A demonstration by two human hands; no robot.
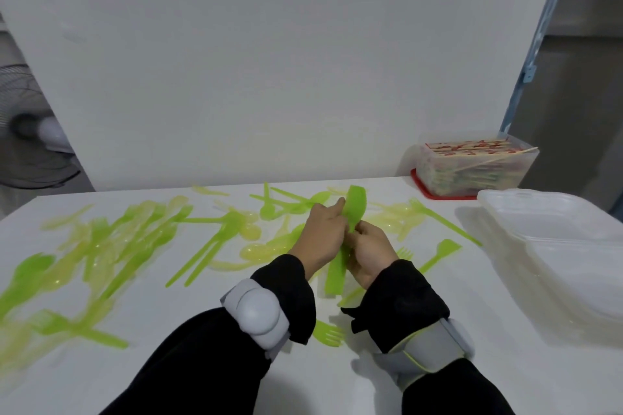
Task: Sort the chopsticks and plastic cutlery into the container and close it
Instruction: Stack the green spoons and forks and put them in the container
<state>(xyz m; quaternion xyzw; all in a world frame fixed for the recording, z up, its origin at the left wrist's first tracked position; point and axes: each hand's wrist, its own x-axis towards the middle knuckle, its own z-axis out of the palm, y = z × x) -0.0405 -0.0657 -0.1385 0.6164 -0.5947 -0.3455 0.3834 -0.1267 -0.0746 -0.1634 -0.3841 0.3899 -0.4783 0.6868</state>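
A stack of green plastic spoons (349,232) stands tilted above the middle of the white table (202,381). My left hand (322,234) grips it from the left with a finger stretched up along the bowls. My right hand (369,254) grips the handles from the right. Green and yellow forks and spoons (118,246) lie scattered over the left and middle of the table. At the right edge sits an open white foam container (553,232). Behind it is a clear tub of wrapped chopsticks (475,165), resting on a red lid.
A white wall rises just behind the table. A standing fan (30,131) is off the table at the far left. One green fork (328,333) lies between my forearms, another (441,253) to the right of my hands.
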